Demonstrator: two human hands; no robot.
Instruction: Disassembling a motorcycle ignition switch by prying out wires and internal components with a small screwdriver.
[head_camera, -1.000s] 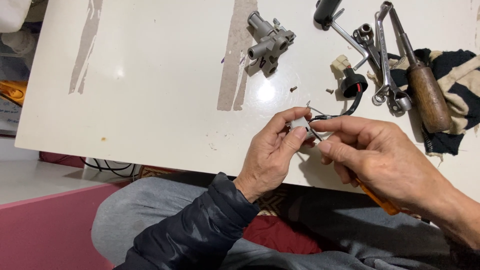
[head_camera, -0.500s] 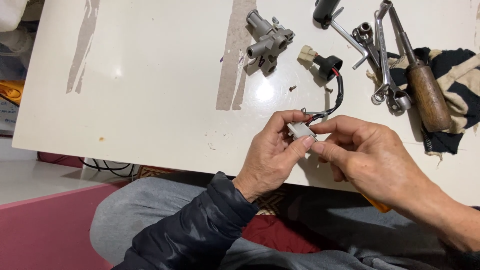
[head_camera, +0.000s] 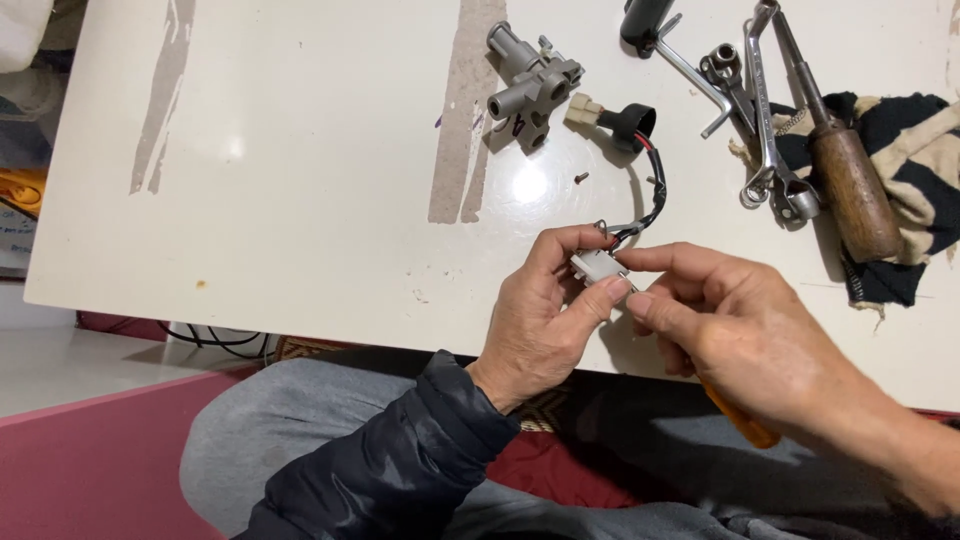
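My left hand (head_camera: 545, 315) pinches a small white plastic connector (head_camera: 597, 267) between thumb and fingers at the near edge of the white table (head_camera: 300, 200). My right hand (head_camera: 735, 335) touches the same connector with its fingertips and keeps an orange-handled tool (head_camera: 745, 425) tucked under the palm. A black and red wire bundle (head_camera: 652, 195) runs from the connector up to a black round cap (head_camera: 628, 125) with a cream plug. A small grey metal body (head_camera: 530, 85) lies just left of that cap.
Wrenches (head_camera: 760, 110), a wooden-handled tool (head_camera: 850, 185) and a dark striped rag (head_camera: 910, 180) lie at the table's far right. A tiny screw (head_camera: 581, 178) rests near the wires. My knees in grey trousers (head_camera: 290, 450) sit below the table's edge.
The wire has been drawn out straighter, and the black cap has shifted left toward the metal body. Both hands turned the white connector into view between the fingers.
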